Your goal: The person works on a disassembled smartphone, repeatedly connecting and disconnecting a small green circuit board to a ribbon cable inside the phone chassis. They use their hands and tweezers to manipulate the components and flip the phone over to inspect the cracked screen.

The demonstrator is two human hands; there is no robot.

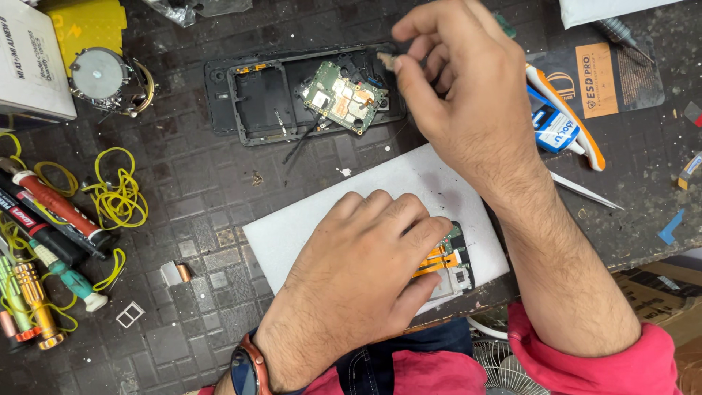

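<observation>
Over the dark bench mat, the right hand [457, 88] hovers with thumb and forefinger pinched on a small part [385, 61] above the open phone frame [252, 99], whose long axis runs left to right. Nearer the person, the left hand [358, 274] rests knuckles-up, fingers curled on a white panel [380, 190] lying slantwise, pressing an orange-ribboned circuit board [450, 262] at its right end.

A phone-repair workbench: an opened phone frame [307, 91] with bare circuit board [344, 96] at far centre, screwdrivers [44, 274] and yellow rubber bands [117, 192] left, on a worn dark mat [190, 183].
</observation>
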